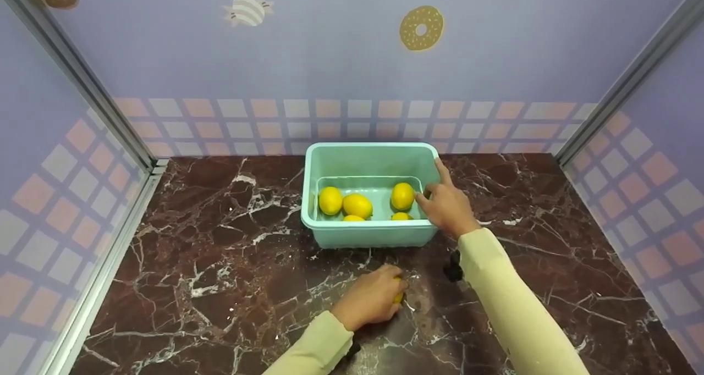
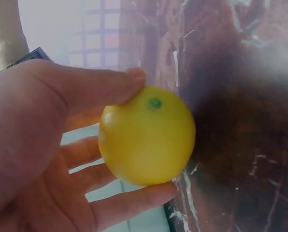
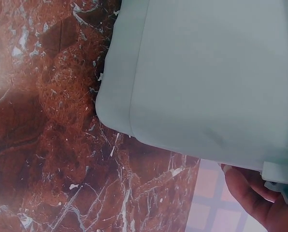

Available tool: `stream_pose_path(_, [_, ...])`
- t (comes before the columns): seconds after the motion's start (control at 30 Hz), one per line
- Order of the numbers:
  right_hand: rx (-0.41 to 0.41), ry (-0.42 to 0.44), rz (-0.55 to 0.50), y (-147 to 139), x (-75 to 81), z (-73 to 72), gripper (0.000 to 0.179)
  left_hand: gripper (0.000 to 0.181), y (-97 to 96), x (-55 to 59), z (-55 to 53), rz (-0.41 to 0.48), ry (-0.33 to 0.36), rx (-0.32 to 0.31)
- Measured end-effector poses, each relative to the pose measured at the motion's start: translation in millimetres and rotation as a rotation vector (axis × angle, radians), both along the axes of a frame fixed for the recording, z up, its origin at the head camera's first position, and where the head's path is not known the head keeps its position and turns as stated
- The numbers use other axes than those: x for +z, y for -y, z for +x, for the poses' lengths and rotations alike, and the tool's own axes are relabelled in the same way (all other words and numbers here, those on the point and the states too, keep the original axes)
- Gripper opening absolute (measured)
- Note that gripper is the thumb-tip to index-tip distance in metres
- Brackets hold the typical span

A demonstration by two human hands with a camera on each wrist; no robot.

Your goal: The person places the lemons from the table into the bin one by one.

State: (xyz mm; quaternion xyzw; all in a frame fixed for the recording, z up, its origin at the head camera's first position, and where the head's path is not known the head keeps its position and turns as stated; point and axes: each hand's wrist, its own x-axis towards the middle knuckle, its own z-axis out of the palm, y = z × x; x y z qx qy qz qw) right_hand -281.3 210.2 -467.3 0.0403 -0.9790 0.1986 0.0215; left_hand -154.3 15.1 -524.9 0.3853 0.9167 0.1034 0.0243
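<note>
A lemon [image 2: 149,140] with a small green stem mark is held between the thumb and fingers of my left hand [image 1: 371,298]. In the head view that hand is low over the table in front of the bin and hides most of the fruit. My right hand [image 1: 448,204] grips the right rim of a pale green plastic bin [image 1: 374,237], index finger stretched along the edge and thumb on the inner side. Several yellow lemons [image 1: 357,206] lie on the bin's floor, two of them partly hidden by its front rim.
The bin stands on a dark red marbled tabletop [image 1: 220,265], close to the patterned back wall [image 1: 341,61]. Side panels [image 1: 660,188] with metal corner strips enclose the table left and right.
</note>
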Motion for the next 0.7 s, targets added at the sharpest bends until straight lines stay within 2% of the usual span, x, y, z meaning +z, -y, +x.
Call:
stream_pose_path(0.2, [0.001, 0.004, 0.004, -0.3, 0.5, 1.0, 0.037, 0.025, -1.7, 3.3, -0.9, -0.004, 0.023, -0.009])
stream_pose_path(0.37, [0.002, 0.012, 0.008, -0.3, 0.8, 2.1, 0.037, 0.016, -3.6, 3.6, 0.1, -0.012, -0.022, -0.035])
stream_pose_path(0.7, [-0.003, 0.010, 0.003, -0.8, 1.4, 0.9, 0.038, 0.019, -4.2, 1.8, 0.1, -0.032, -0.050, -0.052])
